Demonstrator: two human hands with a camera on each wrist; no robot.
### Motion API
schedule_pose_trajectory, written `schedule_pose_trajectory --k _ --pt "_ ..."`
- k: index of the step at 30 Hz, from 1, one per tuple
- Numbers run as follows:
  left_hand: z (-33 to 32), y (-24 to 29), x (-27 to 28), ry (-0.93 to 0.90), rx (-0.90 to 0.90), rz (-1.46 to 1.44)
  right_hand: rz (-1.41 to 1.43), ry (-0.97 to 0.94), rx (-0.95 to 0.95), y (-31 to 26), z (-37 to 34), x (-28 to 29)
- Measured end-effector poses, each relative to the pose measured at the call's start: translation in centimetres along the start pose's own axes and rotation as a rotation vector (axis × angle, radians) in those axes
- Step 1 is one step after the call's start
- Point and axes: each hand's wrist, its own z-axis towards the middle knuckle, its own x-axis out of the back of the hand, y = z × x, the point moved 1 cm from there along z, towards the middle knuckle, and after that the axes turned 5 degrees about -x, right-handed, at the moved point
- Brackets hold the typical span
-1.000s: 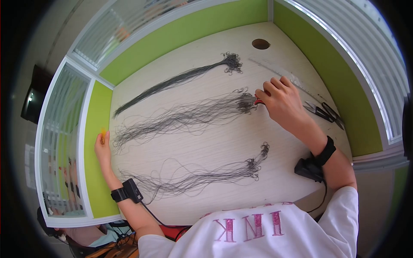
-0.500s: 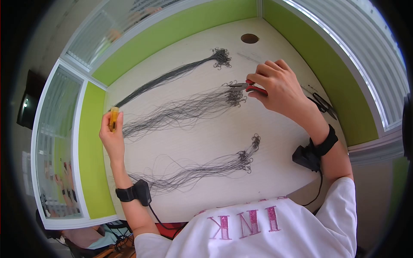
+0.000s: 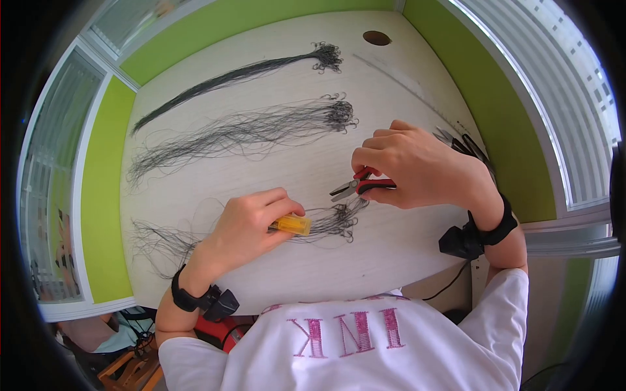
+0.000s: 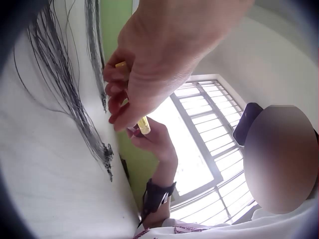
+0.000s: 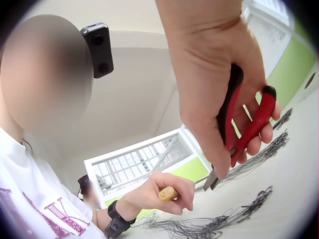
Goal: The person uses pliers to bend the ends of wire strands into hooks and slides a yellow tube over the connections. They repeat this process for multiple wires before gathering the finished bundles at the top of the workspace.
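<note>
Pliers (image 3: 358, 187) with red-and-black handles are grasped in the right hand (image 3: 420, 166), fingers and thumb curled about the handles; the jaws stand slightly parted and point toward the left hand (image 3: 251, 225). The left hand is likewise closed, its fingers wrapped around a translucent yellow piece (image 3: 291, 225), one end of which projects on the side facing the pliers; the nature of this piece cannot be determined. The two hands are near each other but apart. Nearest to both is the near bundle (image 3: 329, 226) of dark, thin strands, lying lengthwise on the desk (image 3: 404, 274). The left hand covers part of its length, and the right hand is located by its curled, hook-like end, with the pliers' tips just beside that end in the head view; contact with the strands cannot be confirmed for either hand. Beyond the hands lie a looser middle bundle (image 3: 241, 133) and a tighter far bundle (image 3: 228, 78), both with their hooked ends to the right. A clear ruler (image 3: 411, 91) lies to the right of these, and dark-handled scissors (image 3: 466, 146) are found behind the right wrist, near the green partition (image 3: 495, 130). A strapped device is worn on each wrist.
</note>
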Motion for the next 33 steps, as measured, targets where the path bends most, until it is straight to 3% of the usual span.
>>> schedule_pose_trajectory --k 2,4,11,14,17,19,20,22,28,33 --pt "-0.2 -0.2 -0.2 0.015 0.016 0.006 -0.063 0.021 0.040 0.2 -0.1 -0.7" --pt "-0.4 -0.3 -0.5 0.043 0.053 0.010 -0.072 0.208 0.161 0.2 -0.1 -1.4" --pt "-0.5 -0.8 -0.6 0.065 0.053 -0.016 -0.107 0.239 0.205 -0.6 -0.3 -1.9" --pt "-0.6 -1.2 -0.7 0.063 0.059 -0.024 -0.277 0.227 0.222 -1.1 -0.4 -1.8" --pt "-0.7 -1.5 -0.8 0.152 0.062 -0.093 -0.312 0.353 0.270 -1.0 -0.3 -1.3" --pt "-0.4 -1.4 -0.6 0.325 0.109 -0.267 -0.158 0.464 0.242 -0.7 -0.2 -0.1" --pt "-0.2 -1.1 -0.4 0.343 0.111 -0.266 -0.167 0.459 0.257 -0.6 -0.1 0.2" --pt "-0.1 -0.5 -0.1 0.372 0.279 -0.505 -0.138 0.487 0.281 -0.7 0.2 0.7" --pt "-0.1 -0.2 -1.8 0.272 0.315 -0.607 -0.190 0.387 0.274 -1.3 0.7 0.0" --pt "-0.5 -0.3 -1.6 0.141 0.266 -0.417 -0.400 0.266 0.129 -1.9 -1.0 1.3"
